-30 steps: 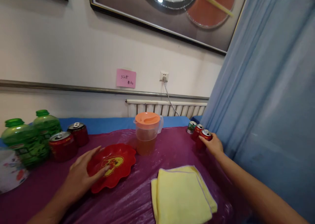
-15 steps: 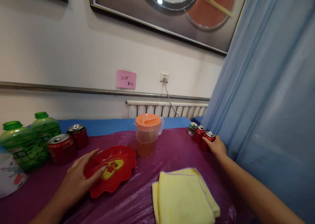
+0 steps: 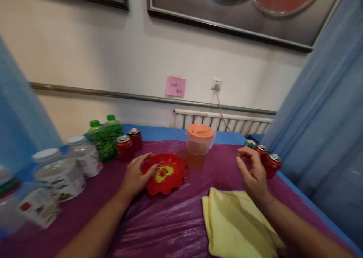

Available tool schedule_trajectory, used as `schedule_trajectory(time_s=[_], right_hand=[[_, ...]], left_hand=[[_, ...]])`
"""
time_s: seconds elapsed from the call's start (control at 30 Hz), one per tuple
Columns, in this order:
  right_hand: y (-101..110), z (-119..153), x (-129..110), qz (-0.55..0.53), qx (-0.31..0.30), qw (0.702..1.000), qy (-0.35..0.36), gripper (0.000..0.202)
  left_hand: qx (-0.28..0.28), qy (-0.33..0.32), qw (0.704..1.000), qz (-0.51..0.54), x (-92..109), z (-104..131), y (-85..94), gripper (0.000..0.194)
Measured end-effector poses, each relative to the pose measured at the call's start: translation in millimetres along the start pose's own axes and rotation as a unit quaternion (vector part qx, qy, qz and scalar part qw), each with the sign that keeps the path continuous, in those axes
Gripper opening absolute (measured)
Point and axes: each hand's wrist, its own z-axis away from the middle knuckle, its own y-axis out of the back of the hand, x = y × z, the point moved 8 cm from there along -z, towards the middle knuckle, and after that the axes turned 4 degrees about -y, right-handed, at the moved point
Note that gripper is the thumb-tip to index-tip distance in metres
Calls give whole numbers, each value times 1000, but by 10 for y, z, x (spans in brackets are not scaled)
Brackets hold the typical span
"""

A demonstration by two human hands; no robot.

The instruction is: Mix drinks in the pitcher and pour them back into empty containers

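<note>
My left hand point(image 3: 138, 176) is at the left side of a red scalloped plate point(image 3: 172, 184), fingers and thumb spread, the thumb over the rim. Whether it presses on the plate I cannot tell. My right hand point(image 3: 253, 171) hangs in the air above the folded yellow cloth point(image 3: 234, 226), fingers loosely bent and thumb apart, with nothing visible in it. Just behind it stand two red cans point(image 3: 272, 166) and a green can point(image 3: 250, 143), partly hidden. A clear jug point(image 3: 195, 157) with an orange lid and amber liquid stands beyond the plate.
Two more red cans point(image 3: 124, 149) stand left of the plate, beside green bottles point(image 3: 102, 142). Several white-lidded jars point(image 3: 64, 178) line the left side. A purple sheet point(image 3: 159, 220) covers the table. Blue curtains point(image 3: 320, 137) hang at both sides.
My right hand has let go of the rightmost red can and come back left and up. My left hand stays by the plate. The view has turned left, showing the jars.
</note>
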Motion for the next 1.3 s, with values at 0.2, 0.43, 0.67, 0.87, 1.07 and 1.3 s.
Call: schedule_trajectory(time_s=[0.2, 0.43, 0.67, 0.87, 1.07, 1.3], right_hand=[[-1150, 232, -1208, -203, -114, 966, 115, 25], [-1733, 519, -893, -176, -131, 957, 189, 28], [-1769, 763, -932, -161, -200, 930, 265, 37], [-1765, 847, -1039, -156, -217, 906, 327, 38], [-1776, 895, -1034, -157, -203, 896, 363, 29], [-1839, 906, -999, -141, -227, 897, 353, 29]], left_hand=[[73, 43, 996, 25, -83, 99, 192, 39], [128, 90, 987, 42, -336, 155, 284, 41], [176, 189, 957, 131, -560, 153, 286, 45], [181, 238, 937, 183, -679, 19, 340, 41], [190, 306, 904, 232, -860, -15, 378, 42], [166, 335, 886, 275, -871, -26, 313, 34]])
